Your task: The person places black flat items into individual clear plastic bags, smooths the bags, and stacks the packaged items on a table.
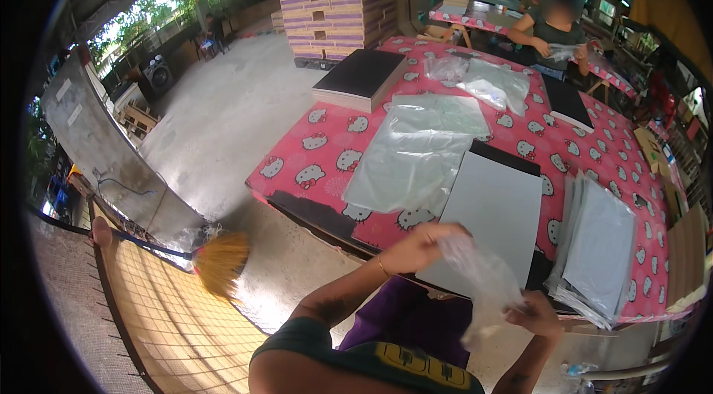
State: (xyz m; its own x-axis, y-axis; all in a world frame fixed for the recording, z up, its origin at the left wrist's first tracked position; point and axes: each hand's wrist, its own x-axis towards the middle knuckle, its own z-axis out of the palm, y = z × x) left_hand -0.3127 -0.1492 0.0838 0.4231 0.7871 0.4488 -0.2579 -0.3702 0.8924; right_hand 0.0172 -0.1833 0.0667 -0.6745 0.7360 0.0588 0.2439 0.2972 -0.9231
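A: So how far along is this, you reckon?

B: Partway, I'd guess. The packet pile on the right of the pink table looks done: pale flat pieces in clear plastic, a bit fanned out. Can't count them.

A: And the one in front?

B: Looks undone to me. The white sheet lies flat over a black board at the near edge, no plastic round it that I can see.

A: Hands?

B: Both busy. Left hand pinches one end of a crumpled clear bag, right hand grips its other side. The bag hangs between them over the sheet's near end, seemingly with nothing in it.

A: Much left?

B: Probably a fair bit. There's loose flat plastic just left of the sheet, plus a black-topped stack at the far left corner, no wrap visible.
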